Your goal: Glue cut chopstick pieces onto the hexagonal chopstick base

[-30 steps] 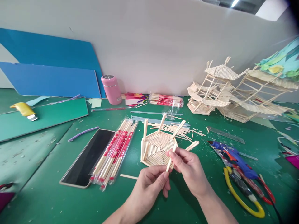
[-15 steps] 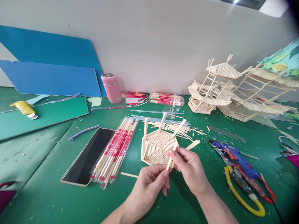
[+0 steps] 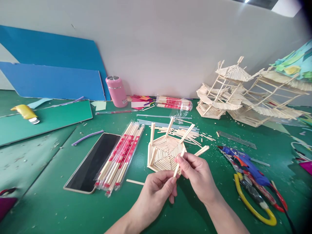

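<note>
A hexagonal base of glued wooden sticks (image 3: pixel 163 152) lies on the green mat with several posts standing up from its corners. My left hand (image 3: pixel 156 194) and my right hand (image 3: pixel 198 175) meet at its near edge. Both pinch one short wooden stick (image 3: pixel 178 162), held upright against the base's near corner. The left fingers grip the stick's lower end, the right fingers its upper part. A pile of loose cut sticks (image 3: pixel 181 133) lies just behind the base.
A pack of wrapped chopsticks (image 3: pixel 121 157) and a black phone (image 3: pixel 94 162) lie to the left. A blue glue gun (image 3: pixel 245 163) and yellow-handled pliers (image 3: pixel 253 208) lie to the right. Finished stick pavilions (image 3: pixel 234 94) stand at the back right, a pink flask (image 3: pixel 116 92) by the wall.
Both hands keep their hold on the stick at the base's near corner. The view has shifted slightly; nothing else has moved.
</note>
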{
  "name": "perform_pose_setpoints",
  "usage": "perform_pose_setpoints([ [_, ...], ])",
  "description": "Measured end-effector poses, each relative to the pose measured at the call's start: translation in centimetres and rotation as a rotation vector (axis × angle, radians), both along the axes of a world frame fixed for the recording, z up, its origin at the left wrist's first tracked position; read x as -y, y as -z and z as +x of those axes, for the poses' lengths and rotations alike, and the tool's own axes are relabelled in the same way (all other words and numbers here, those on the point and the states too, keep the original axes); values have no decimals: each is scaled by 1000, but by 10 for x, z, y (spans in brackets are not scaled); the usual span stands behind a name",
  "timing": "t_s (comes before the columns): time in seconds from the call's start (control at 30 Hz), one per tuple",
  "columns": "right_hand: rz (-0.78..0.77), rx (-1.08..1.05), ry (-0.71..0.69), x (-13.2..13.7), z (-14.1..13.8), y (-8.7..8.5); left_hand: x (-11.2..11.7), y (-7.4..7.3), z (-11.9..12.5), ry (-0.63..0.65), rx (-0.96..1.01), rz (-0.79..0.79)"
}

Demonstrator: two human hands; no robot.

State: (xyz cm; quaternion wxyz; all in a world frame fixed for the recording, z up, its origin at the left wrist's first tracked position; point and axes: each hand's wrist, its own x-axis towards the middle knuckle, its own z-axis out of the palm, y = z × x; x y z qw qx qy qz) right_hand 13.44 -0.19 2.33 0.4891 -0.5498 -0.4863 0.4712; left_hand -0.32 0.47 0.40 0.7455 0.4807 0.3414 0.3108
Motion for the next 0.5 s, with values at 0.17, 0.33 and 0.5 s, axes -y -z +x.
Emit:
perform_pose_setpoints([
  [0.17,-1,2,-2,-1,-1,-1,0,2,0,-6,3,-9],
  [0.33,56,18,83,-3,5,-4,4,9,2,22,12,39],
  [0.5,148,-90,174,-4,16,-16,7,11,2,21,-152,334],
])
